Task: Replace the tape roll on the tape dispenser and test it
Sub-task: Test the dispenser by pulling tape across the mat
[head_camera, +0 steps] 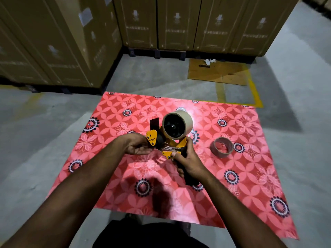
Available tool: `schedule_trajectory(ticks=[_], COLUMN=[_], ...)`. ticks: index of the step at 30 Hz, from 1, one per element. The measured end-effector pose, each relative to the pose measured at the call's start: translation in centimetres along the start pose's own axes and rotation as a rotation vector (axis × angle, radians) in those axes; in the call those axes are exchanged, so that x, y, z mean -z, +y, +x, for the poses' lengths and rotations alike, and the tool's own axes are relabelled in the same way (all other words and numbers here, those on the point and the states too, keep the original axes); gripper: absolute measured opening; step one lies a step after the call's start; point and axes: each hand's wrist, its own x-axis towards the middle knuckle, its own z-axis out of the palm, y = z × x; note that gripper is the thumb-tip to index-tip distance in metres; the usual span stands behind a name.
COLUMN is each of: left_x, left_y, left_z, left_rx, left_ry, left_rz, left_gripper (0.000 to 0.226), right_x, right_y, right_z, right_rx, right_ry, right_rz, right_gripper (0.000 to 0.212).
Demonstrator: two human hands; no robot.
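Both bare forearms extended forward, converging. Left hand [138, 144] palm-up, fingers loosely cupped. Right hand [188, 161] fisted in a grip, thumb up on top.
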Motion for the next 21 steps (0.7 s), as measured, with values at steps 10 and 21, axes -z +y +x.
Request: schedule_trajectory(ticks=[10, 21], left_x=[2.3, 5.1], left_y=[5.8, 11.3], left_z=[2.0, 10.2], left_rx=[-0.13, -0.427], left_ry=[-0.011, -0.187], left_rz=[0.415, 0.918], left_gripper=[0.035, 0.033], right_x=[-3.7, -12.2], right_y=[-0.2, 1.6], right_z=[2.2, 6.8], right_rx=[0.096, 0.012], right_ry=[0.244, 0.683], right_rz=[-0.263, -0.369], right_gripper=[0.061, 0.07])
